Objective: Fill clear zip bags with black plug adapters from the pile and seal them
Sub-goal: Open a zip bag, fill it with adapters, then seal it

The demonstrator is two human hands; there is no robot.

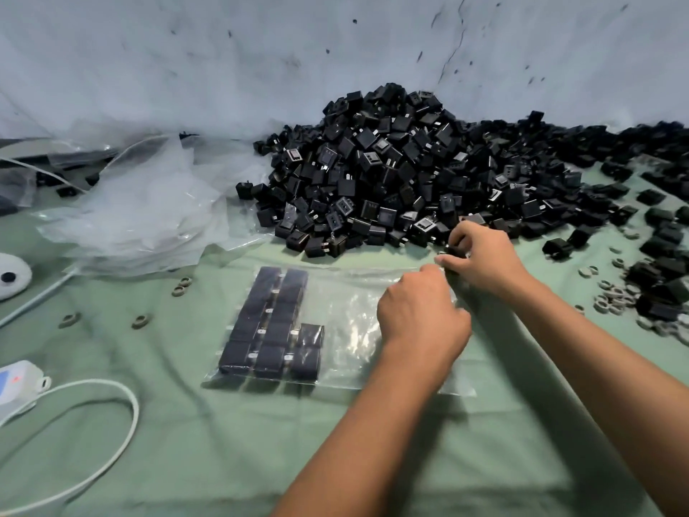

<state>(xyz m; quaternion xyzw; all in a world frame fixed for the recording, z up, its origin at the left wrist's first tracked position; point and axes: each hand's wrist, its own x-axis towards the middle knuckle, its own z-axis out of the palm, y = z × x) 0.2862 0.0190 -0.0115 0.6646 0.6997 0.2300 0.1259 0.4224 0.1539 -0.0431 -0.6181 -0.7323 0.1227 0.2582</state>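
Right hand (481, 255) pinches an adapter (455, 252) at the pile's (391, 173) near edge; my left (421, 307), fingers curled, seems to hold the bag's (358, 319) mouth, though its grip is hidden. Filling continues: two full rows, a third begun. Next, I slide this one in beside them.

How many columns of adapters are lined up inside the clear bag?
3. Two long columns side by side at the clear bag's left end; a shorter third column right of them. None looks hidden.
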